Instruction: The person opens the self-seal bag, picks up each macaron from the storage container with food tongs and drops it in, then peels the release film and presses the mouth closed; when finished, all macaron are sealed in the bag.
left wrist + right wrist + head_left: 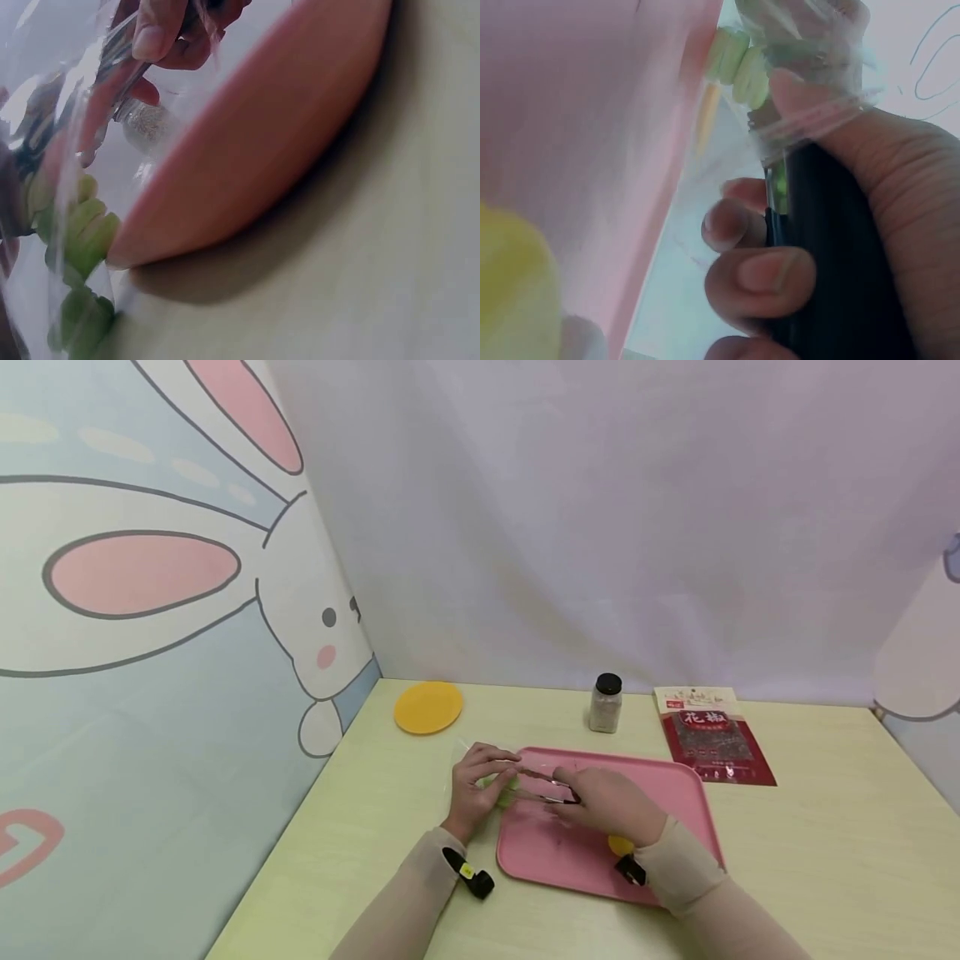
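A clear plastic bag (75,150) with green pieces (82,232) in it lies at the left edge of the pink tray (555,868). My left hand (480,781) pinches the bag between thumb and fingers. From the right, my right hand (611,802) grips black-handled scissors (825,240). Their blades point left and stand apart at the bag, close to the left fingers. In the right wrist view the bag's film covers part of the blades, and green pieces (739,64) show beside them. The blade tips are hidden.
Inside the tray a yellow object (620,846) is partly hidden under my right wrist. A yellow plate (428,707) lies at the back left. Behind the tray are a black-lidded jar (605,703) and a red-and-white packet (712,739). A curtain (600,527) hangs behind the table.
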The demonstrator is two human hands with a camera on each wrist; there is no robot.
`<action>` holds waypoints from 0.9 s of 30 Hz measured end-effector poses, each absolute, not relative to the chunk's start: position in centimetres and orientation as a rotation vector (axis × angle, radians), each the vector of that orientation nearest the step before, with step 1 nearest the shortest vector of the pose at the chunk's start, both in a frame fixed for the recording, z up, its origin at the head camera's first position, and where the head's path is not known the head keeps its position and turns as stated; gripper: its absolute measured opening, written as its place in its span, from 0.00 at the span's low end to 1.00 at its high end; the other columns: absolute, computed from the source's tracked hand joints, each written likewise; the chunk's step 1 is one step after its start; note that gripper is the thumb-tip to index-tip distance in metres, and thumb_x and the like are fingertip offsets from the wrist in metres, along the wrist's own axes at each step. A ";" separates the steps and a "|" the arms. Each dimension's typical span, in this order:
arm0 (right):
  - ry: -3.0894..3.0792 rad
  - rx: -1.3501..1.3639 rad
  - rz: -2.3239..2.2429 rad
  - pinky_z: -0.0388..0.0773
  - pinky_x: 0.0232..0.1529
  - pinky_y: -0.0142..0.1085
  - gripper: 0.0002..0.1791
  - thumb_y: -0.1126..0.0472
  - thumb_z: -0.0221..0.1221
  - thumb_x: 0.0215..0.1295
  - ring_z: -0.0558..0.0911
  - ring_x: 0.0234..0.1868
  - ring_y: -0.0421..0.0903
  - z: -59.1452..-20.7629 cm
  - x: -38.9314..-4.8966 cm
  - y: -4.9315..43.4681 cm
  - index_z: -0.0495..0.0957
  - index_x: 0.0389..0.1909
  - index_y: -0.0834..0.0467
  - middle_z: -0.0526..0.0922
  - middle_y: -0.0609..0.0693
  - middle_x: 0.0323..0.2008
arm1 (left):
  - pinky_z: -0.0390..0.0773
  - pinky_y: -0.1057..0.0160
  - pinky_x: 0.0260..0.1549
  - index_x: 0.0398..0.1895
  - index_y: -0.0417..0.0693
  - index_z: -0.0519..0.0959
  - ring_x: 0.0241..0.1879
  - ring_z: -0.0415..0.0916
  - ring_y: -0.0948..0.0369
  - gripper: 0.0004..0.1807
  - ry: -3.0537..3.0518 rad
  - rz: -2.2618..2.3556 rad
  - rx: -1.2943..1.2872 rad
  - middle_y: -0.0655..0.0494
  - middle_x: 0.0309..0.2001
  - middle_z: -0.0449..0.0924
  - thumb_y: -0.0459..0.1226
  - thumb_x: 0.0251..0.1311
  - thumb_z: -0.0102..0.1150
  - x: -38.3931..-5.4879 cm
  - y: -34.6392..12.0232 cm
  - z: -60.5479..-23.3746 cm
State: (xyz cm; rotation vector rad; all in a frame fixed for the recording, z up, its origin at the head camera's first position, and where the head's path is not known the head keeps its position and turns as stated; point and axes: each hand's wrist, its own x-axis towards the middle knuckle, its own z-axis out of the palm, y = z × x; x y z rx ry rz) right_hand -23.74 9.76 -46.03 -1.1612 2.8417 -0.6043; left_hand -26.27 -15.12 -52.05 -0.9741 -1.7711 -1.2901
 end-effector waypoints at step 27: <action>2.737 -1.001 -0.641 0.66 0.18 0.34 0.28 0.37 0.69 0.58 0.66 0.15 0.36 -44.9 -23.8 10.7 0.74 0.46 0.53 0.70 0.41 0.16 | 0.77 0.57 0.46 0.39 0.45 0.89 0.43 0.78 0.53 0.08 -1.833 -1.280 -0.913 0.51 0.41 0.88 0.28 0.57 0.70 -26.3 -15.1 -52.2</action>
